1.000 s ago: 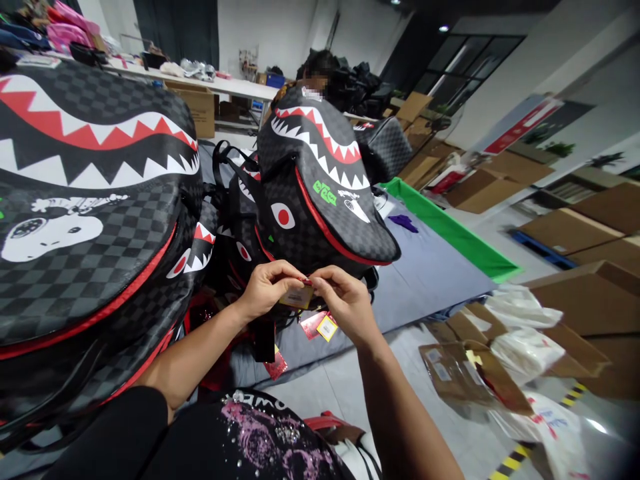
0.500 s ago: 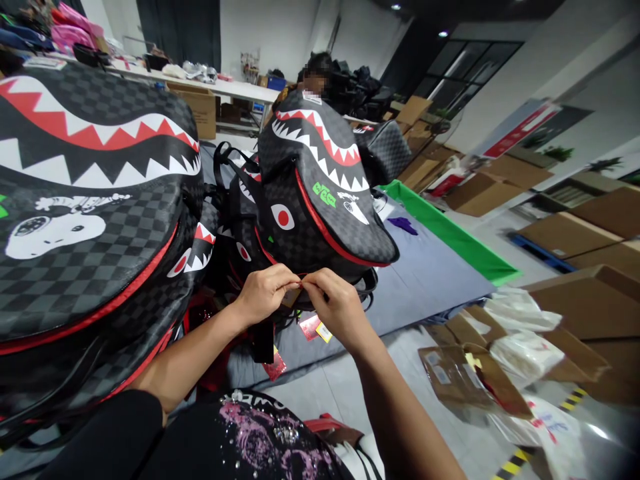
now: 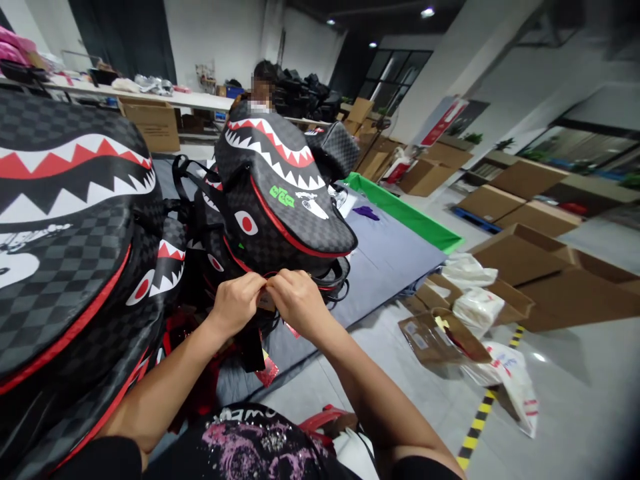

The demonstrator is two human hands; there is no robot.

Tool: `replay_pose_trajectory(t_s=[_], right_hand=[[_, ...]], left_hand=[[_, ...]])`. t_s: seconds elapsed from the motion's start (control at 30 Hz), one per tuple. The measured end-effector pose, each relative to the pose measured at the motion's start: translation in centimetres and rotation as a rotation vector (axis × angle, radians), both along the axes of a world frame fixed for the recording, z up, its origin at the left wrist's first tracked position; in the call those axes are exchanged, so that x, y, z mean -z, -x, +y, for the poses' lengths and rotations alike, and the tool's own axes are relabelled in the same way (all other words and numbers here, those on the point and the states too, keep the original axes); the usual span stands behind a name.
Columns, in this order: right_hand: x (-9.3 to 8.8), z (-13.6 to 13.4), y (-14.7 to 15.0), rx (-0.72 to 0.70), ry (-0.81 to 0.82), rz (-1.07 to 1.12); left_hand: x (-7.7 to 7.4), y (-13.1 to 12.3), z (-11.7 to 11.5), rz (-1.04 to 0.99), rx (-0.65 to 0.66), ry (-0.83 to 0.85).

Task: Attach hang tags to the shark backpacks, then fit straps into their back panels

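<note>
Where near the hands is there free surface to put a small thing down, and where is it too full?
Free: the grey mat between the shark backpack and the green strip; also bare floor between the mat edge and the cardboard pieces. Crowded: left of the left hand, where stacked backpacks press close.

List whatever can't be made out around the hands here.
Head view only:
- The tag: pinched between left hand and right hand; fingers cover all but a sliver, print unreadable.
- The near backpack: cut off by the left edge.
- The green print on the middle backpack: too small to read.
</note>
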State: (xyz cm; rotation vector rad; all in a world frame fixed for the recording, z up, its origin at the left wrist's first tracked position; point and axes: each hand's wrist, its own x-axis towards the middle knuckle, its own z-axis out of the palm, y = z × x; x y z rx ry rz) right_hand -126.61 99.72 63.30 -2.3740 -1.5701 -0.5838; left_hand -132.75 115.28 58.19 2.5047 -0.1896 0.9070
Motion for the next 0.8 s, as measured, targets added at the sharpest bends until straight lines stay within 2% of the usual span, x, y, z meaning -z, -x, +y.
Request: replay_pose_trajectory(t_s=[0.2, 0.33, 0.37, 0.5, 0.63, 0.73, 0.8], right_hand=[[0.54, 0.43, 0.04, -0.008, -0.255, 0.133], [0.55, 0.61, 0.19, -0.024, -0.328, 0.220], [0.56, 0.64, 0.23, -0.024, -0.342, 0.231], [0.76, 0.67, 0.34, -0.020, -0.358, 0.262], [0.96, 0.68, 0.44, -0.020, -0.394, 0.295], [0.96, 0.70, 0.57, -0.022, -0.415, 0.312], [0.94, 0.68, 0.67, -0.022, -0.411, 0.326]], left_hand=[[0.41, 0.46, -0.05, 0.063, 0.111, 0.218], [0.25, 0.39, -0.06, 0.054, -0.019, 0.356], [0.26, 0.35, -0.05, 0.061, -0.011, 0.378], [0.51, 0.40, 0.06, 0.056, 0.137, 0.346], [0.45, 0.70, 0.09, 0.034, 0.042, 0.348], [0.19, 0.80, 0.00, 0.066, 0.105, 0.332], [0.04, 0.81, -0.10, 0.046, 0.097, 0.270]])
